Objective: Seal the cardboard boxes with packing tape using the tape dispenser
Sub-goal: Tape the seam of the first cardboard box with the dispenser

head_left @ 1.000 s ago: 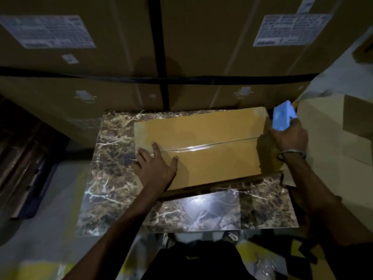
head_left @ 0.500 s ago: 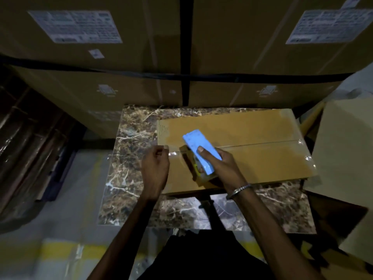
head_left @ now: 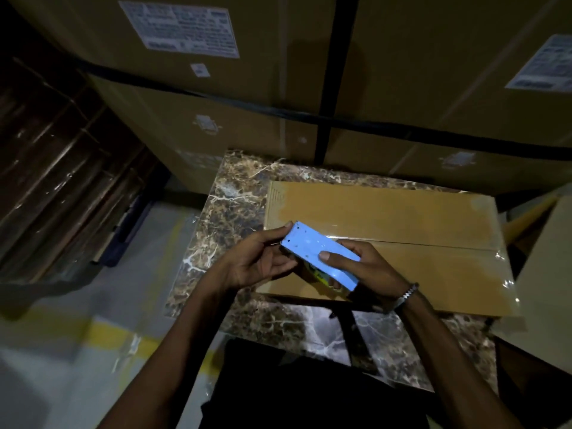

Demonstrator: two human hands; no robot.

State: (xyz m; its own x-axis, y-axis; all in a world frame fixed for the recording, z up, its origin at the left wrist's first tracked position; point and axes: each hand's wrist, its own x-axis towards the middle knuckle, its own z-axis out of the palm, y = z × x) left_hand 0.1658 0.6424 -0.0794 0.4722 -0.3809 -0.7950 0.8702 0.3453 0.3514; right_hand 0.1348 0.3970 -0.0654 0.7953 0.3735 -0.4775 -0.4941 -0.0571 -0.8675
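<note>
Tape dispenser (head_left: 323, 255), pale blue, held above the near left part of the flat cardboard box (head_left: 402, 230), which lies on the marbled desk (head_left: 238, 193) toward its far right corner. Right hand (head_left: 368, 267) wrapped round the dispenser body, thumb on top, fingers curled beneath and gripping it. Left hand (head_left: 260, 261) cupped at the dispenser's front end, fingers bent near the blade; whether pinching a loose tape end cannot be told in the dim light. Glossy tape already along the centre seam, 1 strip, running to the right edge. Probably freeing the tape end for another pass. Best done by peeling a short tab, keeping fingertips off the toothed blade, then pressing the tab just over the box's left edge before pulling straight along the seam.
</note>
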